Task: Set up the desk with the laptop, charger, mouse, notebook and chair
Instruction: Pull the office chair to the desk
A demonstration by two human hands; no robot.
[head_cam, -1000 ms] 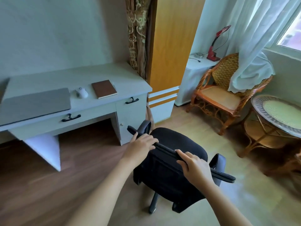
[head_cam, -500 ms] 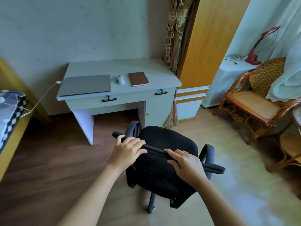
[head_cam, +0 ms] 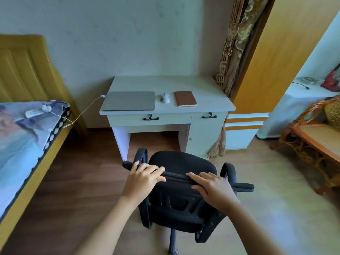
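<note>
Fingers (head_cam: pixel 156 170) of both my hands curl over chair (head_cam: pixel 182 162) backrest top; desk (head_cam: pixel 211 100) kneehole dead ahead, slightly left; thumbs probably underneath, unseen.

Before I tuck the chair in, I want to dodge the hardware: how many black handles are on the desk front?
2. One handle is on the wide drawer above the knee gap, one on the small right drawer.

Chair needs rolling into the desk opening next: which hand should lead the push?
Left hand, probably: the knee opening lies left of the chair, and it grips the backrest's left end. Right hand steadies.
</note>
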